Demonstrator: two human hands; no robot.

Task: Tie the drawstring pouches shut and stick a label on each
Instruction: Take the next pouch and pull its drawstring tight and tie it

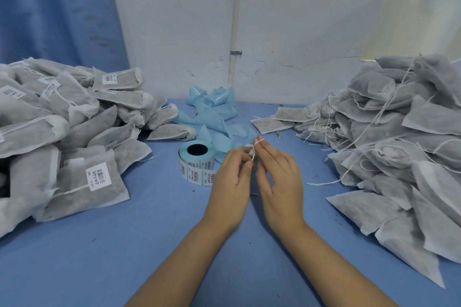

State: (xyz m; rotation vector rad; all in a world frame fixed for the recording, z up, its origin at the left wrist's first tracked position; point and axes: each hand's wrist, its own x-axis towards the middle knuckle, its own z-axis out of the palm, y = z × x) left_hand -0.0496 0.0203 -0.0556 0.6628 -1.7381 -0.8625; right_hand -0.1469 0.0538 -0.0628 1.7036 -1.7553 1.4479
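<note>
My left hand (233,177) and my right hand (279,177) meet over the middle of the blue table. A white drawstring (255,151) is looped round my right index fingertip, and my left thumb and fingers pinch its lower end. A bit of white pouch fabric (248,148) shows between the fingertips; the rest of the pouch is hidden behind my hands. A roll of barcode labels (197,166) stands just left of my left hand. Labelled pouches (82,177) are heaped on the left, and unlabelled pouches (389,157) with loose strings on the right.
Crumpled light-blue label backing strips (214,112) lie behind the roll, near the wall. A white pipe (234,32) runs up the wall and a blue curtain (55,7) hangs at the back left. The blue table (149,244) shows bare cloth in front of my arms.
</note>
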